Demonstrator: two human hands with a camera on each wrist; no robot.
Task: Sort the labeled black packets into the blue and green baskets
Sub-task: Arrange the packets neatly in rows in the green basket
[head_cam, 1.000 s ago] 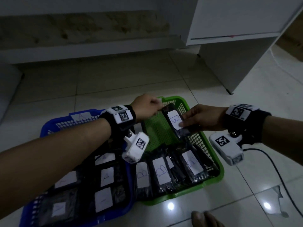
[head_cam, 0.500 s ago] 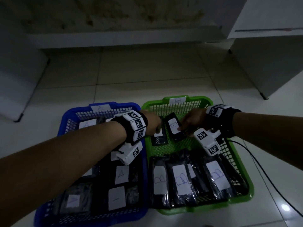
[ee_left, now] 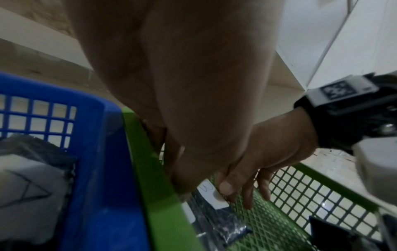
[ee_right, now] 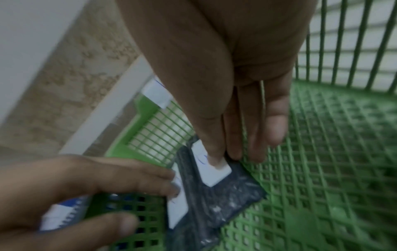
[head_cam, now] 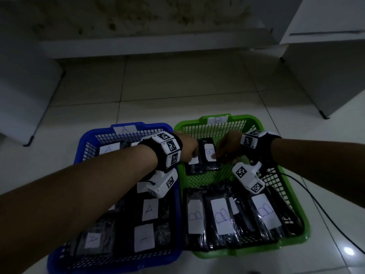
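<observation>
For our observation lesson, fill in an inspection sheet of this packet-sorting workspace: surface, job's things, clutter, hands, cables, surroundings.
Surface: pale tiled floor.
Job's things: blue basket holds A packets; green basket holds B packets; two more packets at its far end.
Clutter: nothing seen.
Hands: left hand touches one far packet; right hand presses its thumb on the other's label.
Cables: black cable beside the green basket.
Surroundings: white cabinet, stained wall.

Blue basket [head_cam: 126,129] at lower left, green basket [head_cam: 254,121] at lower right. At frame centre, a B-labelled packet [head_cam: 209,155] is touched by left hand [head_cam: 188,149] and right hand [head_cam: 229,145].
</observation>
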